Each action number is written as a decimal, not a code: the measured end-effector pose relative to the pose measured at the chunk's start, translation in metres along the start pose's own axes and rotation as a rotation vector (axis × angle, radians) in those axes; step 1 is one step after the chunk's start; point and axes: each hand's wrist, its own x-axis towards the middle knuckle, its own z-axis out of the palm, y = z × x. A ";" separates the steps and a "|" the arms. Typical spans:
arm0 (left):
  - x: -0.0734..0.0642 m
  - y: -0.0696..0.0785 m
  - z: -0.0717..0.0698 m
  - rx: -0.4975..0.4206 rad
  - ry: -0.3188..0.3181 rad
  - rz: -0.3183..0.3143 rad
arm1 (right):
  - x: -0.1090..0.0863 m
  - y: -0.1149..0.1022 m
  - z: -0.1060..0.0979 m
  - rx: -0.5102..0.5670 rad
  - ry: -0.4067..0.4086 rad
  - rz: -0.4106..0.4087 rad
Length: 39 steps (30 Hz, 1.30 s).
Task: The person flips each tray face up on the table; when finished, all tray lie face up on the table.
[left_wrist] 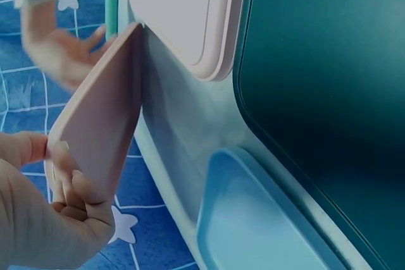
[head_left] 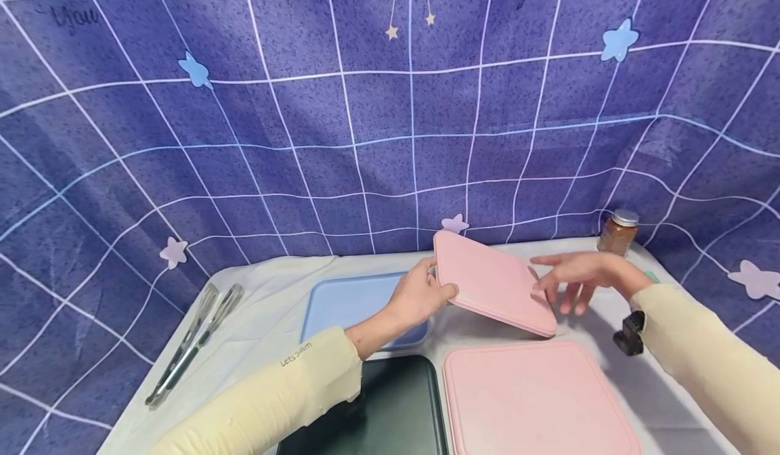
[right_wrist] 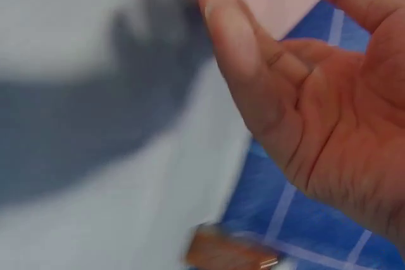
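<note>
- Two pink rectangular boards [head_left: 487, 279] with rounded corners.
- One light blue rectangular tray [head_left: 353, 302].
- One dark green rectangular board [head_left: 402, 407].
- One pair of metal tongs [head_left: 183, 368].
- One brown-filled jar [head_left: 617, 238] with silver lid.
- One left hand [head_left: 422, 291] and one right hand [head_left: 575, 275].

A person's left arm [head_left: 256, 401] and right arm [head_left: 701, 353], pale-yellow sleeved, reach forward. The left grip [head_left: 422, 294] pinches, thumb [left_wrist: 28, 148] opposite bent fingers [left_wrist: 90, 189]; the right grip [head_left: 575, 275] is raised, its fingers loosely bent, pointing leftward.
</note>
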 end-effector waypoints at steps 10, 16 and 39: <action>-0.001 0.004 0.003 0.054 0.066 0.024 | 0.001 -0.124 0.004 -0.221 0.039 -0.011; -0.002 0.006 0.006 0.068 0.095 0.022 | 0.014 -0.167 0.023 -0.310 0.080 0.023; -0.010 0.017 0.012 0.112 0.147 0.059 | 0.028 -0.204 0.050 -0.475 0.179 0.129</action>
